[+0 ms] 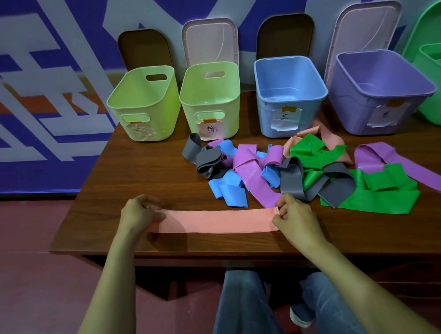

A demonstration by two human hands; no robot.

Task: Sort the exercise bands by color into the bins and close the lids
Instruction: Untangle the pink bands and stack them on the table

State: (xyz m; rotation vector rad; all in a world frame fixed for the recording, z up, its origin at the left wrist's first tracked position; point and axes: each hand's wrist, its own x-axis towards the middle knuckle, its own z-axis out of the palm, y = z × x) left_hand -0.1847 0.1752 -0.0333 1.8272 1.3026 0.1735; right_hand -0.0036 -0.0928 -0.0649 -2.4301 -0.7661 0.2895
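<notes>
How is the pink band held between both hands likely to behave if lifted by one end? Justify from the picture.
Probably floppy: the pink band lies flat while the left hand and right hand pinch its ends, yet loose bands in the pile curl and fold. Likely light: it looks thin as a sheet.

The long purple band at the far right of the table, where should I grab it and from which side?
Probably its loose near end, coming from the right. The long purple band lies flat there, clear of the pile, with that end poking out past the green band. Its folded far end sits closer to other bands, so pulling there may drag them.
</notes>
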